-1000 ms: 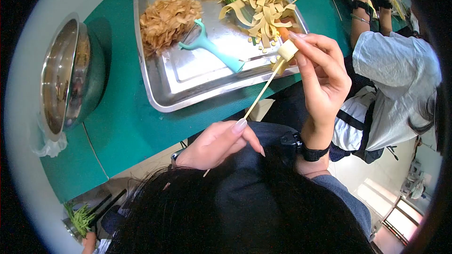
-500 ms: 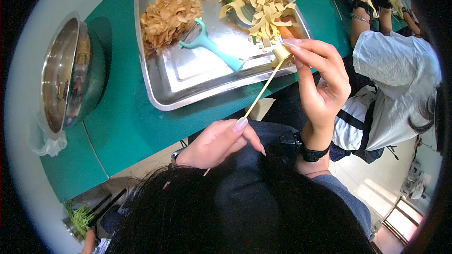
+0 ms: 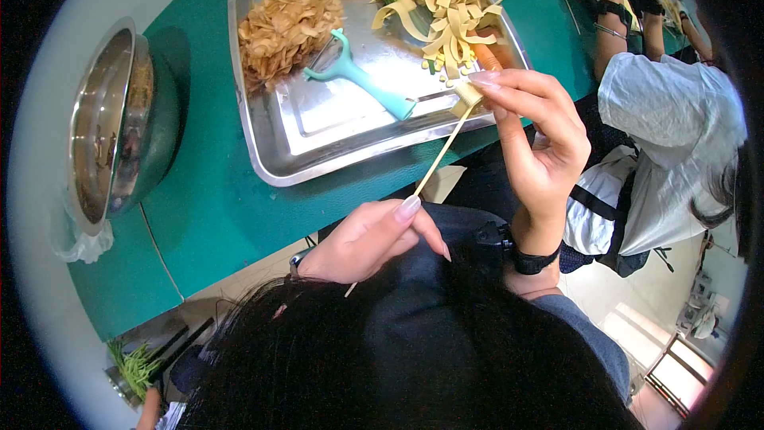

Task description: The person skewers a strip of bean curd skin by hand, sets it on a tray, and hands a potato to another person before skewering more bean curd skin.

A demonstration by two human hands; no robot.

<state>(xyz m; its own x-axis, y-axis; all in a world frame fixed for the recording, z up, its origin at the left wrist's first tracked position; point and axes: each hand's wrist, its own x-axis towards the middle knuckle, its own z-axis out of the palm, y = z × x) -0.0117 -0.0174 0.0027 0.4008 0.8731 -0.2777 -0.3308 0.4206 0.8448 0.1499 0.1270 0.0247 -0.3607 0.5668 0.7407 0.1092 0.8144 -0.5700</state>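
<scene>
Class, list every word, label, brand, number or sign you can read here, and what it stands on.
None: no readable text shows.
Skewer, turquoise peeler, steel bowl: no lettering visible.
Black wristband: any marking is too small to read.

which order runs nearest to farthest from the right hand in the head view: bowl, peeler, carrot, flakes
1. Carrot, just beyond the right hand
2. Peeler, farther left in the tray
3. Flakes, left of the peeler
4. Bowl, far left, outside the tray
</scene>
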